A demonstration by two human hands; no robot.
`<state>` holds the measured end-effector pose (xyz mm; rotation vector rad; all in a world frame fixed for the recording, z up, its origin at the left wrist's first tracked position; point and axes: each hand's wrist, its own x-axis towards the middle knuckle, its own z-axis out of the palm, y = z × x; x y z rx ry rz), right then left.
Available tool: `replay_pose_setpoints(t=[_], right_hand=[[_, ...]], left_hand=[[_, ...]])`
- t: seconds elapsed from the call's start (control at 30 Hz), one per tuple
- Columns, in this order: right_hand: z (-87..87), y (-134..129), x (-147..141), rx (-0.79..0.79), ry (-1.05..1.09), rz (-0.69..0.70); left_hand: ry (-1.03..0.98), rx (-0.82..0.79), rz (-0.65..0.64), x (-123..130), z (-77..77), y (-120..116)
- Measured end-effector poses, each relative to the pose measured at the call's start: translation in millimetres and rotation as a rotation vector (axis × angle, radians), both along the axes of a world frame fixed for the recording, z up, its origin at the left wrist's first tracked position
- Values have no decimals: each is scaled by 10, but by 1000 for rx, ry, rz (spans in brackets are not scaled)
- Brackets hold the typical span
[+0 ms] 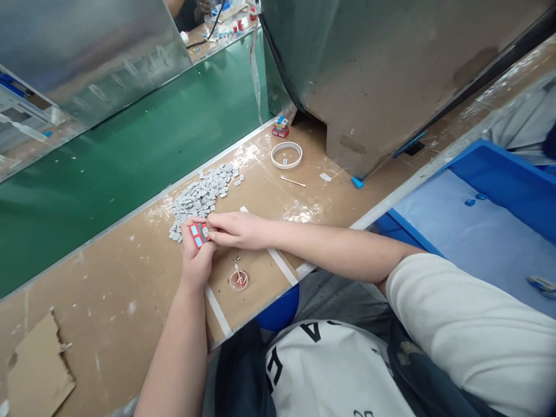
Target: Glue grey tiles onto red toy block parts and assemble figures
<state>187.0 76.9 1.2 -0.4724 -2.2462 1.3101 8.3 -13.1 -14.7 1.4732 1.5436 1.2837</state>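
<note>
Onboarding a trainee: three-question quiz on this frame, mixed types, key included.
1. Multiple choice: the left hand and right hand meet at a red piece. What lies just beyond it?
A) blue tray
B) pile of grey pieces
C) torn cardboard

2. True or false: the loose swab lies outside the white ring.

3. Fill in: the contents of the small round dish look ____.

Key: 1. B. 2. True. 3. Reddish.

The single head camera looks forward and down from the near side, close above the bench (113, 301).
</note>
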Motion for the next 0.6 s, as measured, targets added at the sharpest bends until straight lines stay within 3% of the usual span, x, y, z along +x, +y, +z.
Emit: replay_pose_setpoints(t=[0.1, 0.2, 0.27, 0.33, 0.6], right_hand=[[73, 85, 129, 84, -31, 18], [116, 129, 235, 182, -170, 240], [122, 109, 261, 232, -260, 412], [115, 67, 255, 263, -281, 497], [43, -40, 182, 324, -184, 551]], left_hand=[[-264, -106, -72, -40, 66, 58], [-408, -143, -103, -101, 122, 109], [-402, -128, -83, -143, 126, 126], [-376, -132, -62, -172, 99, 132], [-330, -143, -86, -170, 39, 128]])
